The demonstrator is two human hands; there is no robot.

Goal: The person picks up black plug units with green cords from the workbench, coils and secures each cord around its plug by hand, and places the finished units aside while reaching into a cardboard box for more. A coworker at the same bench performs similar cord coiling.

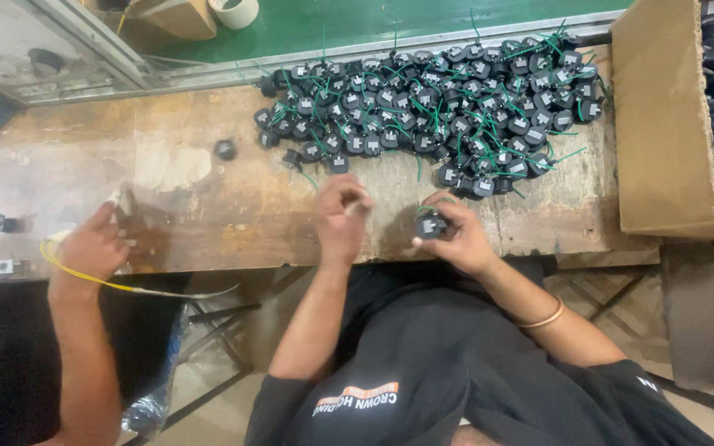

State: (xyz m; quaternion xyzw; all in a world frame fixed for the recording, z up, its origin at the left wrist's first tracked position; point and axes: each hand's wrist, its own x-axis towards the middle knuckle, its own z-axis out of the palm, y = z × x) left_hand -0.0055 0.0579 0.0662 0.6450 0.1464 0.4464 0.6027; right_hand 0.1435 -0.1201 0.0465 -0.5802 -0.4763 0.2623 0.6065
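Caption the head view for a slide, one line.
Left hand pinched empty beside right hand gripping a black plug part, below a pile of black parts with green wires on a worn wooden bench.

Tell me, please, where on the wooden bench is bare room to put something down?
The widest free patch is the worn wooden bench between the co-worker's hand at the far left, the left hand and the lone black part. A narrow strip lies below the pile, toward the cardboard box. The pile of black parts with green wires crowds the upper right. The right hand holds one black part.

Single head view — steeply down, close over workbench [233, 206].
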